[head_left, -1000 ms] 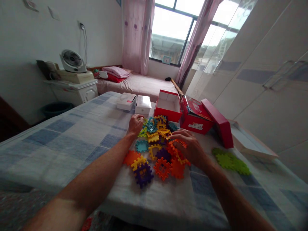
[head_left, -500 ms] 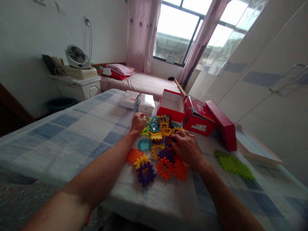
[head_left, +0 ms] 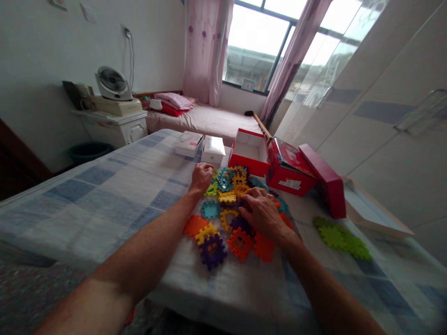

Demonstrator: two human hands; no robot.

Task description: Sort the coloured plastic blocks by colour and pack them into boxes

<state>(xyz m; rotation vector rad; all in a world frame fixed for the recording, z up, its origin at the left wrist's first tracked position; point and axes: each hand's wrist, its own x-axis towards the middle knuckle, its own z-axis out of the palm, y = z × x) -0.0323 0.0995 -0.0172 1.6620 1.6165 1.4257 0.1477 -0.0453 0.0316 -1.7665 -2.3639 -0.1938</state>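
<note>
A heap of plastic interlocking building pieces with notched edges lies on the cloth in yellow, purple, orange, teal and green. At its left edge is my left hand, fingers curled in beside a lime-green piece; what they hold, if anything, is hidden. My right hand reaches over the middle of the heap, thumb and forefinger apart above yellow and purple pieces. Nearer to me are a purple window piece, an orange window piece and a flat orange piece. A teal piece rests between my forearms.
Behind the heap stand two white boxes and an open red box. To the right are a red carton, a leaning red lid and a pale tray. Joined green pieces lie on the checked tablecloth.
My right hand has shifted left over the heap, uncovering orange and teal pieces on its right side. My left hand has stayed in place.
</note>
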